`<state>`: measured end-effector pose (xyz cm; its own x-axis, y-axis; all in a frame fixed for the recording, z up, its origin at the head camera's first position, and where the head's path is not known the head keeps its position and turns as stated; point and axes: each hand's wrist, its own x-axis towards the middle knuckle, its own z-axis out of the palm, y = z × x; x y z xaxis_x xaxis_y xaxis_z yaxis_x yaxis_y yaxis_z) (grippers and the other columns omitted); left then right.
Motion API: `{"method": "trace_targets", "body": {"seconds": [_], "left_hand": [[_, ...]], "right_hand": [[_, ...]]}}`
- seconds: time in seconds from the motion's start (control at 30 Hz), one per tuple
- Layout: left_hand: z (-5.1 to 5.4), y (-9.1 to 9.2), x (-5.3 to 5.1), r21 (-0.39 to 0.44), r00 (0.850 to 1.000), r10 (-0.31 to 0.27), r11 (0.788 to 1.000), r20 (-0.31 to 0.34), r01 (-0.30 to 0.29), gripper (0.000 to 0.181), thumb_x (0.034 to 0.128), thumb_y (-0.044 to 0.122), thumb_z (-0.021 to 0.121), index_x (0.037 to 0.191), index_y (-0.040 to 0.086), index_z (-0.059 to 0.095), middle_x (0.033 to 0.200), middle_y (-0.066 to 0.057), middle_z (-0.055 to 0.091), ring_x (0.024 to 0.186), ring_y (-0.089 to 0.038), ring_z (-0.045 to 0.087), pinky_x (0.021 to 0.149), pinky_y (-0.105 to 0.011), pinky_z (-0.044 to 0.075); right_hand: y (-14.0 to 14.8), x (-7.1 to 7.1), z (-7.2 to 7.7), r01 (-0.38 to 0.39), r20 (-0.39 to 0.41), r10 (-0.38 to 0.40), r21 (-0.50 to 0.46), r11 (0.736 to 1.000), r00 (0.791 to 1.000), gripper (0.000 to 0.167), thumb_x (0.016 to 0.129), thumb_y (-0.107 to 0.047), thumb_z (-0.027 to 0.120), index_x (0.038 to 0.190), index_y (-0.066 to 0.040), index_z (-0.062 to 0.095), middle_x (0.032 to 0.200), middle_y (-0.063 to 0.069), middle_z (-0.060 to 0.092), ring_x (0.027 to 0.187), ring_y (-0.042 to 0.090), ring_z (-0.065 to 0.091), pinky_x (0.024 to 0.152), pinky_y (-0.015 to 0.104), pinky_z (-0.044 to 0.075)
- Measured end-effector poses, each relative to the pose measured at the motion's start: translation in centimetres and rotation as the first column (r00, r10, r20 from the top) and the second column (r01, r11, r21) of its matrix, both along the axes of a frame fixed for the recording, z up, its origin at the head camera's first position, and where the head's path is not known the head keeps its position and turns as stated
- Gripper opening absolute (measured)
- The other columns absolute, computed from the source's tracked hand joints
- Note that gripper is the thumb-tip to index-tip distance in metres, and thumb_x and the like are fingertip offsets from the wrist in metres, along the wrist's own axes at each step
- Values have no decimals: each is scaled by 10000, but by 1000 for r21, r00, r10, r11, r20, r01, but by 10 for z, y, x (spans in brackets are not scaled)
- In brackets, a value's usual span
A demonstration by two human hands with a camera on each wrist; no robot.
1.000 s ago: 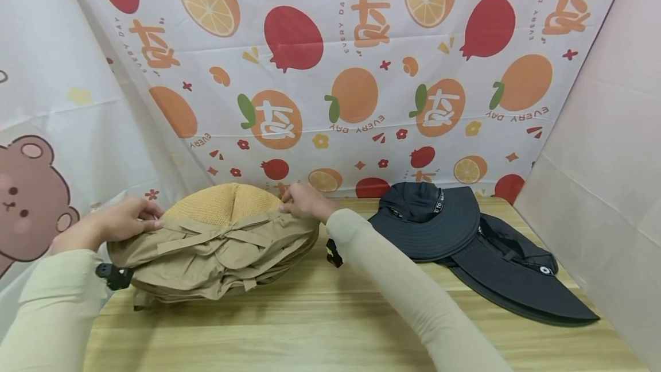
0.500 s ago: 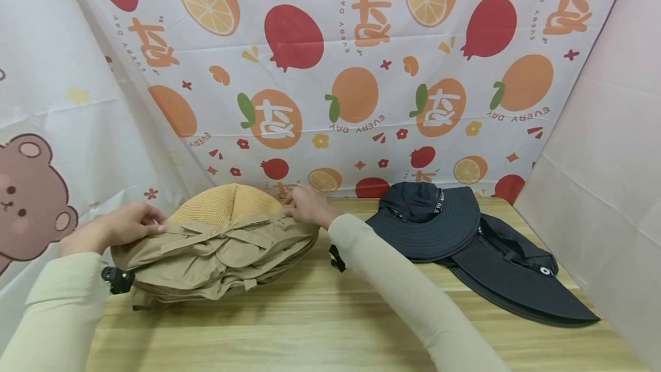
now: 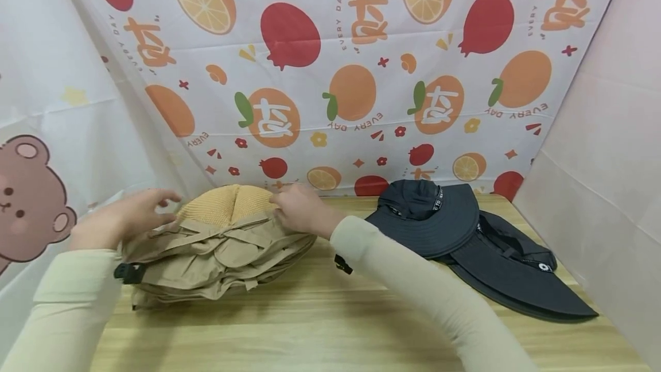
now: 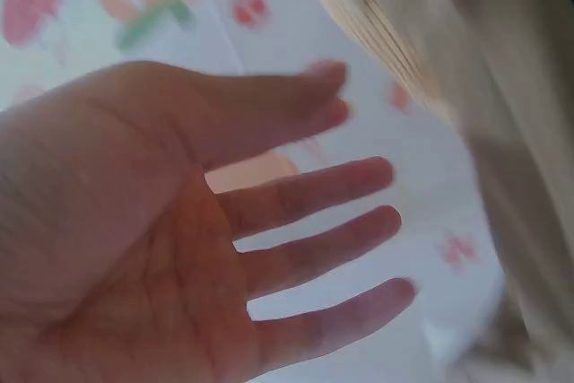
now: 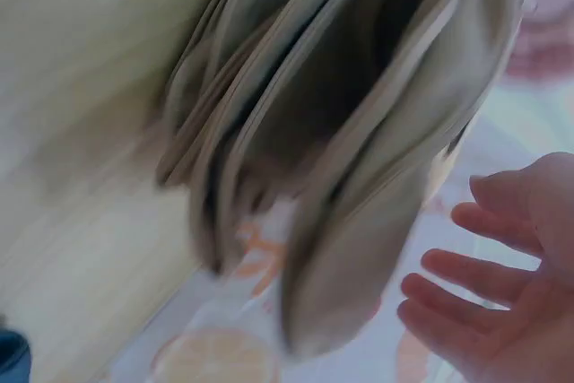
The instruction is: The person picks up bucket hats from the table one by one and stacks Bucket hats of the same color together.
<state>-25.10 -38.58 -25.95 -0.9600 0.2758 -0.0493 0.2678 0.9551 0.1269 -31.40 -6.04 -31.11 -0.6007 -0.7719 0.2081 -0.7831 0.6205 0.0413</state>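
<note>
A pile of folded khaki cloth hats [image 3: 222, 260] lies on the left of the table, its several layers and brims [image 5: 359, 213] showing in the right wrist view. Behind its top edge rises the rounded, creased crown of a yellow woven hat [image 3: 209, 204]. My left hand [image 3: 126, 217] is over the pile's left end; in the left wrist view that hand [image 4: 188, 230] has spread fingers and holds nothing. At the right end my right hand [image 3: 303, 208] is beside the yellow hat. The right wrist view shows this hand [image 5: 516, 271] with loose fingers, apart from the cloth.
Dark hats with wide brims [image 3: 434, 234] lie overlapping on the right of the wooden table [image 3: 310, 326]. A fruit-print cloth [image 3: 351, 33] hangs behind the table, and pale cloth walls [image 3: 609, 148] stand at both sides.
My left hand has lifted off the hats and moved right, its fingers spreading. My right hand has let go of the edge and shifted slightly left. The hats stay nearly in place.
</note>
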Motion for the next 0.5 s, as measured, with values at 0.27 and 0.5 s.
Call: {"method": "trace_targets", "body": {"seconds": [0.27,0.5], "left_hand": [[-7,73,-3,-18,998,-35,999,48,36,681,1012,347,640,1535,-24,410,1487,-459,388,1324,-659,434,1043,-767,389],[-17,84,-9,-72,993,12,997,116,-3,583,1033,359,602,1448,-45,530,1469,-468,402,1364,-647,393,1061,-731,396]], "right_hand": [[-21,36,-11,42,178,-66,137,990,982,604,1085,-597,276,1616,-317,338,1634,74,406,1468,263,461,1210,411,413],[-27,39,-24,109,195,-148,198,974,969,645,1060,-645,311,1646,-411,179,1721,18,238,1560,264,330,1245,427,367]]}}
